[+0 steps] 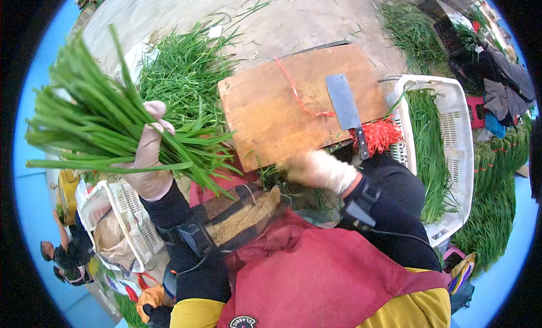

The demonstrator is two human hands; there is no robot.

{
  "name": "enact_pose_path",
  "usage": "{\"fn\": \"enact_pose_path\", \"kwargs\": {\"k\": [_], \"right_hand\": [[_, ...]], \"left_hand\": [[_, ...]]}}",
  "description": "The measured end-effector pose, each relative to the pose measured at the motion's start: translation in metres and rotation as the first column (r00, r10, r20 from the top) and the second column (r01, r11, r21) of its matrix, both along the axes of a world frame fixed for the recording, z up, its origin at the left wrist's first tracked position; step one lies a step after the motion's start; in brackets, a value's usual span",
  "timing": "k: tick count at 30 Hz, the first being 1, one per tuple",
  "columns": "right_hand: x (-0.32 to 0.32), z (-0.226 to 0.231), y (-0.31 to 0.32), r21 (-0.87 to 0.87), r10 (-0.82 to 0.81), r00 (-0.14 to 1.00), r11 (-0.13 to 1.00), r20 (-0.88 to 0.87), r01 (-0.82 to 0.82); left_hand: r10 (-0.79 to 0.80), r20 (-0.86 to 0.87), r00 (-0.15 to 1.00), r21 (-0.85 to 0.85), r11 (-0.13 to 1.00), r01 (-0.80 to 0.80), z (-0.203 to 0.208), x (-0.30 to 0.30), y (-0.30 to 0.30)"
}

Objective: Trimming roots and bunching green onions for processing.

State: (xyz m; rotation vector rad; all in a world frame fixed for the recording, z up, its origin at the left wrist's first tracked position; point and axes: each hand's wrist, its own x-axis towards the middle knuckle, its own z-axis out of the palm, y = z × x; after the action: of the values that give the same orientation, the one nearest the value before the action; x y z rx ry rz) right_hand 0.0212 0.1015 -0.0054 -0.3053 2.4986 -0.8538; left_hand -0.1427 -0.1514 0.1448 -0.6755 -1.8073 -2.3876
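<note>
My gloved left hand [151,172] is closed around a thick bunch of long green chives [84,122], raised left of the wooden board [265,122]. The leaves fan out to the left, and the other ends point toward the board's near left corner. At the board's near edge is my gloved right hand [323,171], its fingers smeared by motion. On the board lies a cleaver [342,102] with a black handle toward me. A red tie strand [294,85] crosses the wood. A bundle of red ties [384,135] sits at the near right corner.
A white plastic crate [464,141] with chives stands on the right. Loose chives [180,74] are heaped behind my left hand, and another pile [412,37] lies far right. Tied bunches [491,170] stand beyond the crate. A white basket [135,220] and other people [66,246] are at left.
</note>
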Motion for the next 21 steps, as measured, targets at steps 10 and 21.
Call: {"fn": "enact_pose_path", "kwargs": {"k": [10,21], "right_hand": [[-0.028,-0.063,0.101,0.389,-0.272,0.824,0.779,-0.497,0.492],[-0.036,-0.044,0.12,0.448,-0.195,0.965,0.857,-0.174,0.254]], "left_hand": [[-0.353,-0.287,0.89,-0.751,0.66,0.02,-0.008,-0.025,0.106],[-0.659,0.016,0.752,-0.938,0.25,0.24,-0.116,-0.053,0.204]]}}
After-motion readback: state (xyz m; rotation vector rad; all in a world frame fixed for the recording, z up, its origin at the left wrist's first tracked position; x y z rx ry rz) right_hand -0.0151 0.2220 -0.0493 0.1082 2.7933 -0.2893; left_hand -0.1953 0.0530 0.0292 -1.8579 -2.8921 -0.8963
